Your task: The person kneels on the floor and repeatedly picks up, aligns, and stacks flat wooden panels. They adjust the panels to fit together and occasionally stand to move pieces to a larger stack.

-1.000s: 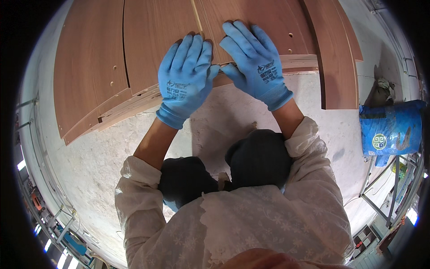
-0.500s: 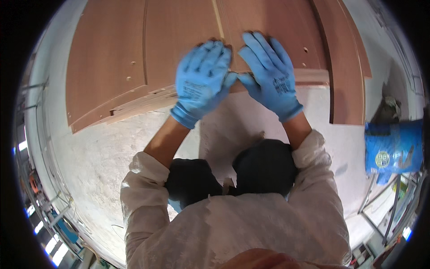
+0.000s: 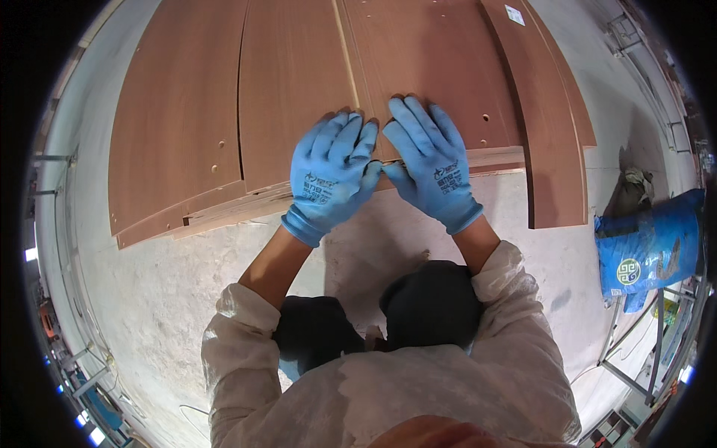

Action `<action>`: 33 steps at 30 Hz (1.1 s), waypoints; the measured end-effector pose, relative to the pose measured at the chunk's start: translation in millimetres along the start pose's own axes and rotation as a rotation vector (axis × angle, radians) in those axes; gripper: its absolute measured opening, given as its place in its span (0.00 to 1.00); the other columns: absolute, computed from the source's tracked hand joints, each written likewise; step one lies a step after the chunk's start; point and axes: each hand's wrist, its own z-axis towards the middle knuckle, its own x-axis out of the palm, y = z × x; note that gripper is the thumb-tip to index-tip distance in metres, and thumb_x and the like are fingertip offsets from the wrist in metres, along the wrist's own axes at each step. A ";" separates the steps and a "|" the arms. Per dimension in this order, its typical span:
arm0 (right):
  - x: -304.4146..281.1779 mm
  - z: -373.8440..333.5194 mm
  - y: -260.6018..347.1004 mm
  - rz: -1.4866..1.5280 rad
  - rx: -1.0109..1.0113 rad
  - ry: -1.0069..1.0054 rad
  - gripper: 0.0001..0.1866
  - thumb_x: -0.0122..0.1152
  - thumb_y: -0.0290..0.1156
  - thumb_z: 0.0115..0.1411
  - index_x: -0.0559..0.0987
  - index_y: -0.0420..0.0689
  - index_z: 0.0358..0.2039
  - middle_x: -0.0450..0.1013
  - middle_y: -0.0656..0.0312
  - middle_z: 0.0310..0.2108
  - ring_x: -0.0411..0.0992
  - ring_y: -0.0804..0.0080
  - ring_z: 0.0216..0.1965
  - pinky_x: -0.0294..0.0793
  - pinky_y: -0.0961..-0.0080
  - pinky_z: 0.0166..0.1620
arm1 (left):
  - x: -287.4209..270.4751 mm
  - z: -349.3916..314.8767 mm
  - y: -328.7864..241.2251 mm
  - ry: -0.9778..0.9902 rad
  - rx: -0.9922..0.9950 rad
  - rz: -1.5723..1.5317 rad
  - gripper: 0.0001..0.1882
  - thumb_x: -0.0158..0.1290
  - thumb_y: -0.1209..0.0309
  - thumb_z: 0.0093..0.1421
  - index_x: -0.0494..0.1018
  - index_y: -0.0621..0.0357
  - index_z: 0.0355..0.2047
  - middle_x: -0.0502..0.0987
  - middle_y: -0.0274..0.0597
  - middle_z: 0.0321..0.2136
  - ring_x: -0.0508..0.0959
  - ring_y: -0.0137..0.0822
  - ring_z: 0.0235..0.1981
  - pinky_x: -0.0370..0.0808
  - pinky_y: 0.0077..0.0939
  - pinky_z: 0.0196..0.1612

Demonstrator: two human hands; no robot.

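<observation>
My left hand (image 3: 331, 170), in a blue work glove, rests with its fingers stretched over the near end of a reddish-brown wooden panel (image 3: 287, 67). In a matching glove, my right hand (image 3: 431, 159) lies across the panel (image 3: 441, 63) to its right. Between them a pale lengthwise seam (image 3: 345, 52) runs away from me. The thumbs meet, or nearly so, at the near edge. Neither hand is wrapped around anything; the fingertips press down or rest on the wood, I cannot tell which.
More brown panels lie stacked on the left (image 3: 172, 112) and right (image 3: 551, 149), the right one jutting nearer. Small holes mark some panels. A pale floor (image 3: 179, 299) surrounds the stack. At the right a blue printed bag (image 3: 646, 250) sits on a metal frame (image 3: 627, 381).
The panels and both hands appear lower in the picture as the view shifts. A white label at the far right panel has come into sight. Both hands remain at the near edge.
</observation>
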 end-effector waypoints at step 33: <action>-167.2 -190.8 -239.0 0.324 1.253 0.016 0.32 0.56 0.54 0.73 0.85 0.31 0.42 0.77 0.65 0.29 0.69 0.79 0.34 0.72 0.77 0.40 | -80.7 -5.0 -41.4 0.189 0.019 -0.376 0.33 0.65 0.58 0.57 0.74 0.55 0.62 0.67 0.55 0.66 0.67 0.55 0.69 0.64 0.57 0.69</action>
